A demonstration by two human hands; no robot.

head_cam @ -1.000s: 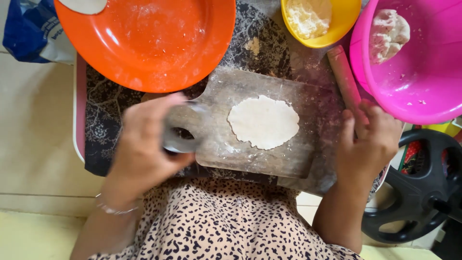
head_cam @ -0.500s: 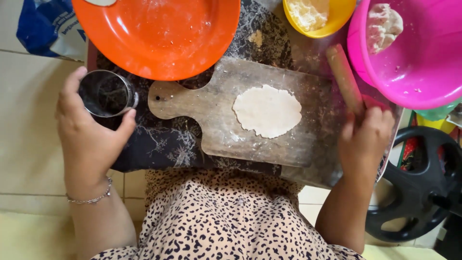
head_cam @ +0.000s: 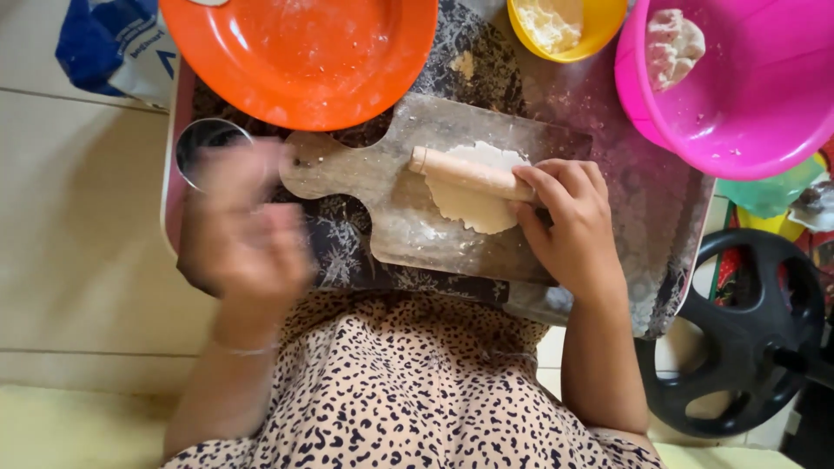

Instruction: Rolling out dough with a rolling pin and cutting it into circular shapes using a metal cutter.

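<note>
One right hand (head_cam: 569, 227) has fingers gripping the rolling pin (head_cam: 469, 174) on a floury board (head_cam: 408, 217) (left hand (head_cam: 243, 230) blurred, grip unclear).

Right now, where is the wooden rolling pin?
In the head view, the rolling pin lies across the flat dough on the wooden board, right of centre, with the right hand on its right end.
</note>
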